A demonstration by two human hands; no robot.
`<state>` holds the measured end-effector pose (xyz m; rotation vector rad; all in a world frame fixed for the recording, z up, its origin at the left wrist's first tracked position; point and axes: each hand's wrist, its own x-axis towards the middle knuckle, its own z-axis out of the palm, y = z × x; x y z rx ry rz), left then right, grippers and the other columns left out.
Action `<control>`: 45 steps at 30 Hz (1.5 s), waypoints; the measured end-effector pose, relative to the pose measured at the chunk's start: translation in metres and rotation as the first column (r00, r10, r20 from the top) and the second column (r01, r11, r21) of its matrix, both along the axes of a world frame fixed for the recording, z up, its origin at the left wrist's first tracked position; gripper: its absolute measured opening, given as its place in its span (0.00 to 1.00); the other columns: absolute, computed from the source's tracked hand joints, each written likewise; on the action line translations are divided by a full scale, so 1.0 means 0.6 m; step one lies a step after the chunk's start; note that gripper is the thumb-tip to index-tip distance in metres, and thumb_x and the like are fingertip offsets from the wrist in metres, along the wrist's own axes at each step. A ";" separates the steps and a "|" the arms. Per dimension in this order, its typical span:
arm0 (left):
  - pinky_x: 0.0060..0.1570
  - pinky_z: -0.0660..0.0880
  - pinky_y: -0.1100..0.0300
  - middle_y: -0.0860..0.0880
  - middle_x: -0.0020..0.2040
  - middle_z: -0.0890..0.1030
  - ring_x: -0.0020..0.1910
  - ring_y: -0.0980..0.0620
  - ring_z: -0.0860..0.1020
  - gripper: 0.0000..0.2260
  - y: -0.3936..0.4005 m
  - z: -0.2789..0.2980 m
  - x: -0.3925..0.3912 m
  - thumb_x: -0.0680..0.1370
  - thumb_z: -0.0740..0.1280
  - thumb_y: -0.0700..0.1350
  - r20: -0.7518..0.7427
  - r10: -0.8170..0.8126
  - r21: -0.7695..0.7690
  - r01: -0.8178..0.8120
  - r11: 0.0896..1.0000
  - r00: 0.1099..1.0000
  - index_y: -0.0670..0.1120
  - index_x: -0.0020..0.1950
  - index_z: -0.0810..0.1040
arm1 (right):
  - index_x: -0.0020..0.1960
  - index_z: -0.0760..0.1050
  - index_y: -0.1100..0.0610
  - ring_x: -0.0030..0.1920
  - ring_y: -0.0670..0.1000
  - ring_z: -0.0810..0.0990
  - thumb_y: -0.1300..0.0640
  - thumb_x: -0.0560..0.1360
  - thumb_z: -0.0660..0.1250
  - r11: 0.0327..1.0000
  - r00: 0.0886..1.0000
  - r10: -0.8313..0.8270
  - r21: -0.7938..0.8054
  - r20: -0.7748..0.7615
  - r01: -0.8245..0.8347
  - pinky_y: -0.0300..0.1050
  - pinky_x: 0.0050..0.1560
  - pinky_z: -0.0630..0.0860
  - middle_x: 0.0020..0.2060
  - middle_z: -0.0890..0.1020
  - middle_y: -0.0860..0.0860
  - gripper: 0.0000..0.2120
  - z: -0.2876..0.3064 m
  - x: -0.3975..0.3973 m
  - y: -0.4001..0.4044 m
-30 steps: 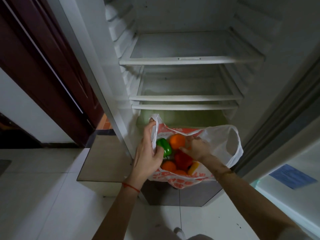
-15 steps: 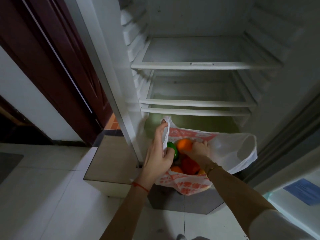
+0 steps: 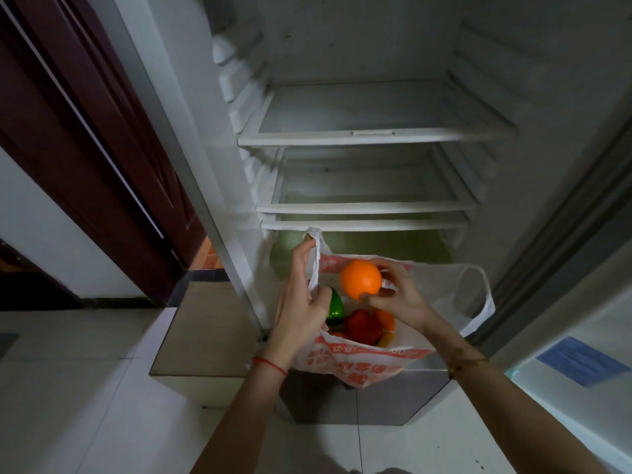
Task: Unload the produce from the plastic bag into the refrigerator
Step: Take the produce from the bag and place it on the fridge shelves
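A white plastic bag (image 3: 362,364) with red print hangs open in front of the refrigerator's bottom compartment. My left hand (image 3: 301,299) grips the bag's left handle and holds it up. My right hand (image 3: 396,295) holds an orange (image 3: 360,279) just above the bag's mouth. Inside the bag lie a green pepper (image 3: 334,307), a red fruit (image 3: 363,326), another orange piece (image 3: 386,319) and a bit of something yellow. The bag's right handle (image 3: 478,295) hangs loose.
The open refrigerator has three bare white-rimmed glass shelves: top (image 3: 372,136), middle (image 3: 366,207) and a lower one (image 3: 362,224). A greenish drawer area (image 3: 424,244) sits behind the bag. The fridge door (image 3: 581,354) stands open at right; a dark red door (image 3: 102,148) is at left.
My right hand has closed on the orange and lifted it out of the bag. The left hand still holds the handle. The camera has moved closer to the fridge.
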<state>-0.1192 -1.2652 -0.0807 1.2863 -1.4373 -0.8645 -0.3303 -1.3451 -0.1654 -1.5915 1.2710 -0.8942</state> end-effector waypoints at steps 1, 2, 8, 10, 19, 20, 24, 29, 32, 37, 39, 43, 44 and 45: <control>0.57 0.79 0.43 0.53 0.72 0.66 0.67 0.54 0.73 0.32 -0.002 -0.001 0.001 0.76 0.64 0.34 0.000 0.000 -0.002 0.000 1.000 1.000 0.61 0.72 0.59 | 0.65 0.68 0.49 0.63 0.49 0.73 0.63 0.66 0.78 1.000 0.999 0.025 -0.015 0.038 -0.024 0.39 0.52 0.78 0.64 0.70 0.50 0.32 0.018 -0.002 0.010; 0.54 0.79 0.39 0.52 0.72 0.65 0.67 0.48 0.73 0.32 -0.004 -0.001 0.002 0.75 0.64 0.35 0.001 -0.002 -0.001 0.002 1.000 1.000 0.62 0.72 0.58 | 0.65 0.68 0.49 0.63 0.49 0.73 0.63 0.67 0.78 0.999 0.996 0.043 -0.022 0.078 -0.041 0.39 0.51 0.78 0.64 0.70 0.48 0.32 0.033 -0.002 0.018; 0.47 0.80 0.40 0.53 0.71 0.67 0.58 0.34 0.78 0.33 -0.013 0.000 0.007 0.76 0.64 0.33 -0.009 0.011 0.041 -0.011 0.999 1.000 0.67 0.68 0.59 | 0.67 0.65 0.52 0.62 0.46 0.75 0.58 0.66 0.76 0.987 0.971 0.091 -0.149 0.221 -0.059 0.40 0.54 0.78 0.64 0.70 0.47 0.33 0.135 0.007 0.048; 0.45 0.81 0.40 0.54 0.71 0.67 0.57 0.37 0.79 0.33 -0.017 0.002 0.007 0.76 0.64 0.34 -0.029 0.012 0.044 -0.010 0.999 0.999 0.66 0.68 0.60 | 0.68 0.64 0.52 0.63 0.46 0.74 0.59 0.66 0.76 0.974 0.969 0.096 -0.220 0.226 -0.045 0.40 0.56 0.77 0.66 0.70 0.47 0.35 0.173 0.016 0.045; 0.25 0.75 0.60 0.55 0.71 0.67 0.30 0.50 0.79 0.31 -0.036 0.019 0.009 0.78 0.62 0.33 -0.087 0.001 0.084 0.006 0.996 0.996 0.58 0.74 0.58 | 0.70 0.62 0.55 0.66 0.48 0.72 0.61 0.69 0.75 0.863 0.969 0.155 -0.504 0.194 -0.037 0.43 0.57 0.77 0.68 0.65 0.49 0.35 0.325 0.067 -0.009; 0.25 0.75 0.59 0.54 0.71 0.67 0.30 0.50 0.79 0.32 -0.039 0.020 0.010 0.78 0.63 0.33 -0.092 0.003 0.091 0.005 0.996 0.996 0.59 0.74 0.58 | 0.69 0.61 0.56 0.65 0.46 0.72 0.61 0.68 0.75 0.847 0.973 0.130 -0.532 0.191 -0.008 0.42 0.58 0.77 0.67 0.66 0.49 0.35 0.337 0.076 -0.019; 0.25 0.76 0.56 0.59 0.62 0.71 0.28 0.48 0.78 0.32 -0.047 0.025 0.014 0.78 0.63 0.33 -0.120 0.001 0.137 0.016 0.990 0.993 0.62 0.73 0.58 | 0.68 0.61 0.57 0.62 0.46 0.74 0.55 0.68 0.77 0.788 0.979 -0.002 -0.602 0.204 0.127 0.42 0.59 0.75 0.64 0.69 0.48 0.35 0.382 0.117 -0.067; 0.26 0.77 0.57 0.64 0.61 0.69 0.33 0.47 0.81 0.32 -0.049 0.032 0.018 0.79 0.62 0.33 -0.120 -0.001 0.157 0.020 0.987 0.993 0.62 0.73 0.58 | 0.70 0.61 0.57 0.60 0.50 0.74 0.54 0.66 0.77 0.784 0.992 -0.080 -0.609 0.096 0.122 0.38 0.55 0.73 0.65 0.69 0.53 0.39 0.413 0.178 -0.137; 0.25 0.75 0.62 0.59 0.72 0.62 0.32 0.50 0.81 0.31 -0.052 0.032 0.024 0.79 0.62 0.33 -0.113 0.020 0.150 -0.003 0.989 0.993 0.59 0.74 0.58 | 0.70 0.64 0.58 0.62 0.54 0.74 0.53 0.66 0.78 0.816 0.992 -0.125 -0.570 -0.005 0.099 0.41 0.54 0.70 0.65 0.70 0.56 0.38 0.420 0.214 -0.174; 0.25 0.73 0.66 0.59 0.71 0.61 0.28 0.55 0.80 0.30 -0.052 0.034 0.030 0.79 0.61 0.32 -0.091 0.033 0.146 -0.020 0.989 0.995 0.55 0.75 0.58 | 0.70 0.64 0.59 0.64 0.56 0.73 0.53 0.65 0.78 0.863 0.986 -0.101 -0.505 -0.136 0.019 0.41 0.53 0.68 0.66 0.71 0.57 0.38 0.421 0.253 -0.210; 0.27 0.74 0.66 0.57 0.72 0.63 0.34 0.52 0.81 0.30 -0.053 0.029 0.033 0.78 0.62 0.33 -0.062 0.047 0.129 -0.038 0.991 0.997 0.56 0.74 0.59 | 0.70 0.63 0.59 0.64 0.56 0.73 0.52 0.65 0.79 0.873 0.983 -0.084 -0.488 -0.166 -0.007 0.42 0.53 0.68 0.66 0.71 0.57 0.40 0.416 0.262 -0.219; 0.31 0.76 0.61 0.53 0.72 0.67 0.43 0.46 0.81 0.30 -0.055 0.025 0.038 0.78 0.63 0.34 -0.045 0.055 0.121 -0.050 0.991 0.997 0.59 0.73 0.59 | 0.71 0.63 0.59 0.64 0.57 0.72 0.54 0.66 0.78 0.882 0.979 -0.090 -0.471 -0.182 -0.007 0.42 0.53 0.69 0.66 0.71 0.57 0.40 0.413 0.271 -0.231; 0.30 0.75 0.63 0.53 0.71 0.67 0.40 0.50 0.81 0.29 -0.054 0.025 0.039 0.78 0.63 0.34 -0.056 0.045 0.122 -0.038 0.992 0.997 0.59 0.73 0.60 | 0.71 0.62 0.59 0.64 0.57 0.72 0.54 0.66 0.78 0.886 0.980 -0.089 -0.465 -0.179 -0.005 0.42 0.53 0.69 0.67 0.71 0.57 0.39 0.413 0.271 -0.232; 0.29 0.74 0.65 0.54 0.72 0.66 0.38 0.51 0.80 0.29 -0.055 0.023 0.039 0.78 0.63 0.34 -0.059 0.041 0.122 -0.034 0.992 0.997 0.58 0.73 0.60 | 0.71 0.62 0.58 0.64 0.56 0.72 0.54 0.66 0.78 0.890 0.980 -0.087 -0.457 -0.177 -0.003 0.42 0.53 0.69 0.67 0.71 0.56 0.40 0.413 0.270 -0.232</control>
